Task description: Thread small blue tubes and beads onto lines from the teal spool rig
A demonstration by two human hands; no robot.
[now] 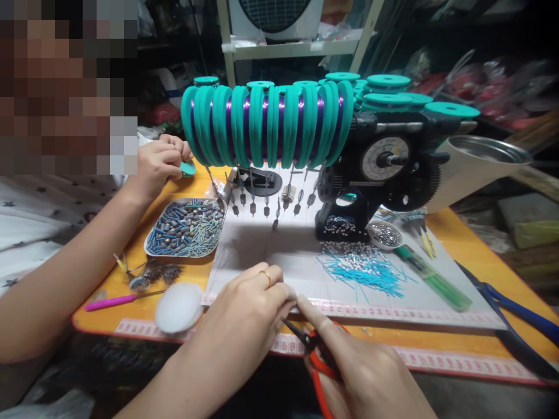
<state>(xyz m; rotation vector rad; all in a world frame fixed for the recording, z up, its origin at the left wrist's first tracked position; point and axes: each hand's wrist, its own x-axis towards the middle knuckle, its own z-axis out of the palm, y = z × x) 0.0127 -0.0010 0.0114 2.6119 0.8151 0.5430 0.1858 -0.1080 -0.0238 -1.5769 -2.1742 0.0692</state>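
My left hand is near the table's front edge, fingers curled and pinched, a gold ring on one finger. Whatever it pinches is too small to make out. My right hand is just to its right, closed round red-handled scissors, with the forefinger stretched forward to meet the left fingertips. The dark scissor blades point at the left hand. Both hands hover at the front edge of a white sheet. A heap of thin cyan sticks lies on the sheet to the right.
A black winding machine carries a row of teal spools with purple wire. A tray of small dark parts, a white oval pad, a pink tool, a green lighter and blue-handled pliers sit on the orange table. Another person's hand holds a teal piece at left.
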